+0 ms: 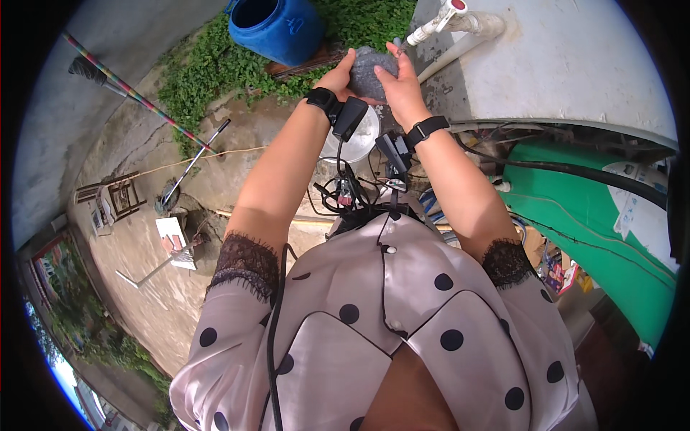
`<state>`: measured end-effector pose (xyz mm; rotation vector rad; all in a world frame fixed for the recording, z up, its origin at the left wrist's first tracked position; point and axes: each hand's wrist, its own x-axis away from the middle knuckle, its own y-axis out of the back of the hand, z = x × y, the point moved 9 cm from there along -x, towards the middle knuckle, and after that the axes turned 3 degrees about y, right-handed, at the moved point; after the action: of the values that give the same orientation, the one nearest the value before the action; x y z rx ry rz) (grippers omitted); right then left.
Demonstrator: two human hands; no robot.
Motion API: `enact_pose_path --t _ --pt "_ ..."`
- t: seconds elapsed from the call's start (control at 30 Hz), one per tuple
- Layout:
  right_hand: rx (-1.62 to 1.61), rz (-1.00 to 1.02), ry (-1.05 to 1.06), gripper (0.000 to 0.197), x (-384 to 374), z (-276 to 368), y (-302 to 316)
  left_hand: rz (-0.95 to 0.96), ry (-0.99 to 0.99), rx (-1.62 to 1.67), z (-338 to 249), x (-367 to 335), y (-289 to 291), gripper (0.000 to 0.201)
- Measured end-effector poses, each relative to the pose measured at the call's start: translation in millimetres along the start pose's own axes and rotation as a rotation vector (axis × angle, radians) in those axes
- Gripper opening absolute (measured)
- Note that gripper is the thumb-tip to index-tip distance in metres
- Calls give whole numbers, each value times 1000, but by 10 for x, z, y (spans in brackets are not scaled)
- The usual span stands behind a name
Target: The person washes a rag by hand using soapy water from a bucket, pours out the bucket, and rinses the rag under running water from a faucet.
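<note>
Two hands [339, 77] [405, 87], fingers curled around a grey rounded object [369, 74] near a white tap [431, 29]

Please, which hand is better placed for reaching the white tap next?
Probably the right hand: it is nearer the white tap, while the left hand holds the farther side of the grey rounded object.
</note>
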<state>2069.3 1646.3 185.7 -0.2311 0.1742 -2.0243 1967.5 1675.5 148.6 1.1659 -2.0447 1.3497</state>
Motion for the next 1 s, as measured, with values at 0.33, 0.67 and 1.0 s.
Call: enact_pose_path --t 0.33,0.67,1.0 --pt "-31 -72 -281 37 59 -742 96 -384 -276 -383 -103 -207 574 28" --pt "209 74 -426 38 91 -895 -153 -382 -476 -847 -279 166 506 34" --pt "116 178 -574 32 142 -998 -292 -305 -947 -1362 -418 453 189 33"
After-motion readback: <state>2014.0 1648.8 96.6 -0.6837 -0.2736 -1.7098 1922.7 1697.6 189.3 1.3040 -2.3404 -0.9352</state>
